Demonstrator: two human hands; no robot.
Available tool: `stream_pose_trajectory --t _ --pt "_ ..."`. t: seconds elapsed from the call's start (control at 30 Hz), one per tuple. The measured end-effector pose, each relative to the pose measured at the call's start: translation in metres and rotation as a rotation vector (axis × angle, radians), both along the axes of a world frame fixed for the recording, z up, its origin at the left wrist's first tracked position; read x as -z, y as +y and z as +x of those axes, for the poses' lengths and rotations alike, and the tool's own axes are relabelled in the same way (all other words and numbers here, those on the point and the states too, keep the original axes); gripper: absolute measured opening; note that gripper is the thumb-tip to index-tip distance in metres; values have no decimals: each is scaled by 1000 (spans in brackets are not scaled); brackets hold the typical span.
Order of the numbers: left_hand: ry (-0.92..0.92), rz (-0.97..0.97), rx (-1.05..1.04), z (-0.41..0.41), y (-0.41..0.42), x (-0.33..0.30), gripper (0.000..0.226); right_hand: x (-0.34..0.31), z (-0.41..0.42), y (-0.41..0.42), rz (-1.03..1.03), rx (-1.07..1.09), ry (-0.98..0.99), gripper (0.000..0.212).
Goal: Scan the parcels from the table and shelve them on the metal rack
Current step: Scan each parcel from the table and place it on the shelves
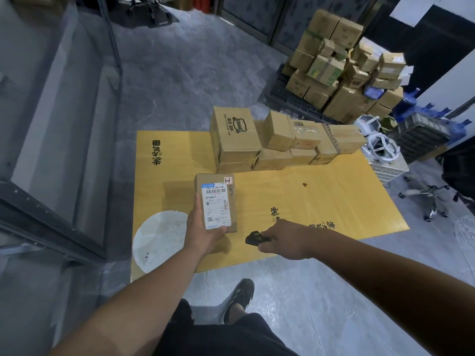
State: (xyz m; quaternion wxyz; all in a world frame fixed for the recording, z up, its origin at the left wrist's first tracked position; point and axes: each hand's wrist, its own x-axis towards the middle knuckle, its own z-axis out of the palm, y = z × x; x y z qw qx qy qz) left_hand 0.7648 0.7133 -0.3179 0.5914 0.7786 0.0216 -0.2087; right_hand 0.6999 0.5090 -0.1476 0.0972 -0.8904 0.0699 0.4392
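My left hand point(203, 232) holds a small brown parcel point(217, 201) above the yellow table point(321, 201), its white barcode label facing up. The thumb curls over the parcel's near edge. To the right, my right hand point(285, 238) grips a small black scanner point(255, 238) low over the table, its front end pointing left toward the parcel. Several more cardboard parcels point(272, 140) are stacked at the table's far edge.
The grey metal rack point(51, 150) stands on the left, close to the table. A big heap of boxes point(344, 68) sits on a black pallet at the back right. A white crate point(385, 160) and an office chair base point(431, 196) stand right of the table.
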Motion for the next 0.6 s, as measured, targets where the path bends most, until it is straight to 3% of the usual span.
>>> stream_pose_trajectory --t 0.17,0.6 --pt "-23 -27 -52 -5 -7 1 131 -13 4 0 124 176 6 45" --pt "-6 -65 -206 -8 3 -8 128 5 14 -5 189 18 -39 44"
